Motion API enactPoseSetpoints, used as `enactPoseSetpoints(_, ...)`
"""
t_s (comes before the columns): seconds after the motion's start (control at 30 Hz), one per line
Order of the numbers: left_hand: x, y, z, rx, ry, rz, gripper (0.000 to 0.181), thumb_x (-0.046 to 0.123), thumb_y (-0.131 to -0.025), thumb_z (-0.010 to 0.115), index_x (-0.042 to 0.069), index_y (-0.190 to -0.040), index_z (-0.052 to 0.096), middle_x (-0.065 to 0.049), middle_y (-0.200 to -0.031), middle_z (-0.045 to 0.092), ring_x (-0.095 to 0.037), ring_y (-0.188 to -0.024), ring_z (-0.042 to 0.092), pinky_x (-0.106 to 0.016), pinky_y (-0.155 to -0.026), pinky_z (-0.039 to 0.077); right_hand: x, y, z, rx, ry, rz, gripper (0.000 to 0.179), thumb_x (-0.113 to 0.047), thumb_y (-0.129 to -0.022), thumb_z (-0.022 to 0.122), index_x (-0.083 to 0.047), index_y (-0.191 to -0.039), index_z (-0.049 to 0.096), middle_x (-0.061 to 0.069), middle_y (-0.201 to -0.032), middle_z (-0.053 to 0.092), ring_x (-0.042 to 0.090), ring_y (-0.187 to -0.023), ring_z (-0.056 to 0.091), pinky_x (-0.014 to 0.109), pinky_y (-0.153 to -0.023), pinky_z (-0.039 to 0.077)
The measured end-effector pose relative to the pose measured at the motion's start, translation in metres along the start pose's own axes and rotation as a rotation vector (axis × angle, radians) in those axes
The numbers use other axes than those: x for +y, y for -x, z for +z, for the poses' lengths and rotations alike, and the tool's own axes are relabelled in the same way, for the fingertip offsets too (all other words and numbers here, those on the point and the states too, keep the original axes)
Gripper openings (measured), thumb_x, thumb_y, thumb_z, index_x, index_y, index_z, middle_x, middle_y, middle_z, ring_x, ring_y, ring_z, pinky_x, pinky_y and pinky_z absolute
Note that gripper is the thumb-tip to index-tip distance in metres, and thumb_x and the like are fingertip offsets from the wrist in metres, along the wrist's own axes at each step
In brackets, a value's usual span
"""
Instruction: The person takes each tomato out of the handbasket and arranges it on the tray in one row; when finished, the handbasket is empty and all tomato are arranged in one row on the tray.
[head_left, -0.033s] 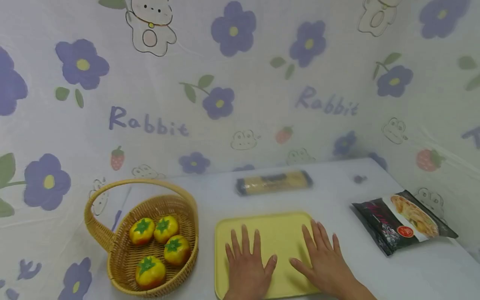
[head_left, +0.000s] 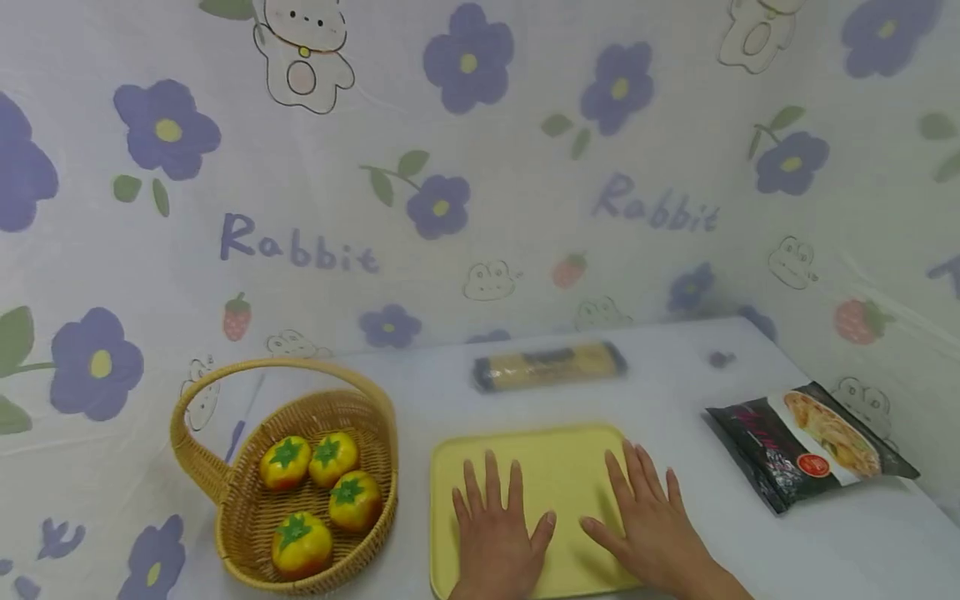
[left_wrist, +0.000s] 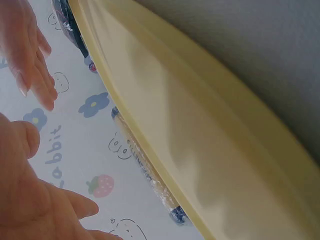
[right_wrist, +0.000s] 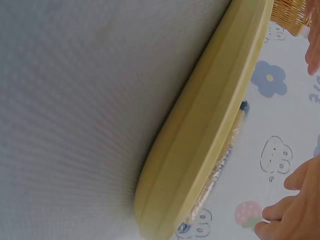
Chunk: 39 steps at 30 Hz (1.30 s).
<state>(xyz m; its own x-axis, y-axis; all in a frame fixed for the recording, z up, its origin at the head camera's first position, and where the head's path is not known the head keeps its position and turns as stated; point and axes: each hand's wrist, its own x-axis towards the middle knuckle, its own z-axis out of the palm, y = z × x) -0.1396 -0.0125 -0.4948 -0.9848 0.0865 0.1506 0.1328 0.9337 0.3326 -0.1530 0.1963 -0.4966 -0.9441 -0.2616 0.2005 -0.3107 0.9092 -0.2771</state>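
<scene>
Palm down over the yellow tray (head_left: pixel 564 451), my left hand (head_left: pixel 497 533) has its fingers straight and spread. My right hand (head_left: pixel 654 525) hangs likewise over the tray's right part, its fingers straight and pointing away from me. Neither hand holds anything. Shadows fall on the tray, and both wrist views show a gap between the hands and the tray (left_wrist: pixel 150 100). The left wrist view has the left hand (left_wrist: pixel 35 190) at lower left and the other hand above it. At the lower right of the right wrist view is the right hand (right_wrist: pixel 295 205).
Left of the tray stands a wicker basket (head_left: pixel 232 533) with a tall handle, holding several yellow-orange persimmons (head_left: pixel 302 546) with green tops. A black food packet (head_left: pixel 780 450) lies at the right. Behind the tray rests a long yellow packet (head_left: pixel 551 365) with dark ends.
</scene>
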Motion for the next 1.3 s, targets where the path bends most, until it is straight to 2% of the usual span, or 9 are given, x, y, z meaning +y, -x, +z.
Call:
enactPoseSetpoints(0.33,0.0,0.001,-0.002,-0.002,-0.003,0.005,0.073,0.059,-0.093,0.047,0.013,-0.149,0.035,-0.019,-0.158,0.018,-0.047,-0.145,0.011,-0.067,-0.108,0.02,-0.001,-0.004,0.002,-0.016,0.044,-0.022,0.092,-0.067,-0.088,0.049,-0.003,-0.149,0.029,0.026,-0.155,0.022,0.045,-0.143,0.018,0.072,-0.105,0.017)
enactPoseSetpoints(0.47,-0.015,0.006,-0.025,0.017,0.004,0.007,0.072,0.054,-0.089,0.058,0.011,-0.145,0.041,-0.021,-0.152,0.031,-0.047,-0.14,0.025,-0.062,-0.106,0.031,0.009,0.003,0.003,-0.08,0.053,0.006,0.099,-0.073,-0.084,0.047,0.0,-0.148,0.029,0.027,-0.155,0.022,0.045,-0.143,0.019,0.071,-0.106,0.014)
enactPoseSetpoints(0.6,-0.049,0.011,-0.075,0.022,-0.003,-0.067,0.059,0.042,-0.087,0.066,0.006,-0.133,0.054,-0.021,-0.131,0.053,-0.04,-0.119,0.051,-0.053,-0.094,0.045,0.027,0.02,0.007,-0.212,0.051,0.05,0.106,-0.076,-0.08,0.049,0.006,-0.145,0.032,0.029,-0.153,0.023,0.047,-0.141,0.021,0.074,-0.104,0.011)
enactPoseSetpoints(0.73,-0.099,0.004,-0.116,-0.018,-0.097,-0.183,0.049,0.035,-0.088,0.066,0.001,-0.123,0.06,-0.024,-0.116,0.058,-0.041,-0.102,0.058,-0.053,-0.08,0.051,0.041,0.03,0.012,-0.28,0.058,0.053,0.109,-0.076,-0.08,0.049,0.01,-0.144,0.031,0.031,-0.151,0.027,0.05,-0.139,0.024,0.075,-0.101,0.012)
enactPoseSetpoints(0.83,-0.131,-0.006,-0.125,-0.117,-0.113,-0.219,0.054,0.03,-0.087,0.068,-0.004,-0.127,0.055,-0.031,-0.118,0.056,-0.046,-0.1,0.058,-0.056,-0.077,0.051,0.046,0.032,0.014,-0.26,0.072,0.034,0.108,-0.076,-0.079,0.051,0.01,-0.143,0.032,0.03,-0.15,0.03,0.048,-0.138,0.027,0.075,-0.102,0.014)
enactPoseSetpoints(0.97,-0.152,-0.015,-0.117,-0.237,-0.061,-0.217,0.07,0.025,-0.085,0.073,-0.005,-0.14,0.041,-0.037,-0.124,0.05,-0.047,-0.099,0.059,-0.055,-0.081,0.051,0.047,0.035,0.012,-0.267,0.087,0.028,0.108,-0.076,-0.078,0.053,0.008,-0.143,0.034,0.028,-0.15,0.032,0.046,-0.138,0.029,0.075,-0.101,0.016)
enactPoseSetpoints(1.13,-0.156,-0.016,-0.109,-0.236,-0.04,-0.217,0.077,0.018,-0.081,0.076,-0.005,-0.143,0.036,-0.037,-0.125,0.049,-0.045,-0.101,0.06,-0.054,-0.084,0.051,0.047,0.036,0.009,-0.266,0.114,0.021,0.107,-0.075,-0.078,0.053,0.007,-0.143,0.035,0.026,-0.151,0.033,0.044,-0.139,0.03,0.074,-0.102,0.017)
enactPoseSetpoints(1.2,-0.15,-0.012,-0.114,-0.22,-0.042,-0.239,0.076,0.016,-0.08,0.077,-0.004,-0.142,0.038,-0.037,-0.126,0.047,-0.046,-0.103,0.059,-0.055,-0.084,0.05,0.046,0.036,0.007,-0.256,0.121,0.012,0.107,-0.076,-0.078,0.053,0.007,-0.143,0.036,0.026,-0.151,0.033,0.044,-0.139,0.03,0.073,-0.103,0.017)
enactPoseSetpoints(1.3,-0.132,-0.006,-0.13,-0.139,-0.063,-0.232,0.071,0.018,-0.078,0.079,-0.001,-0.137,0.045,-0.035,-0.124,0.048,-0.044,-0.098,0.06,-0.053,-0.079,0.052,0.046,0.034,0.006,-0.245,0.123,-0.002,0.107,-0.077,-0.078,0.052,0.007,-0.142,0.037,0.026,-0.15,0.033,0.044,-0.139,0.03,0.072,-0.103,0.018)
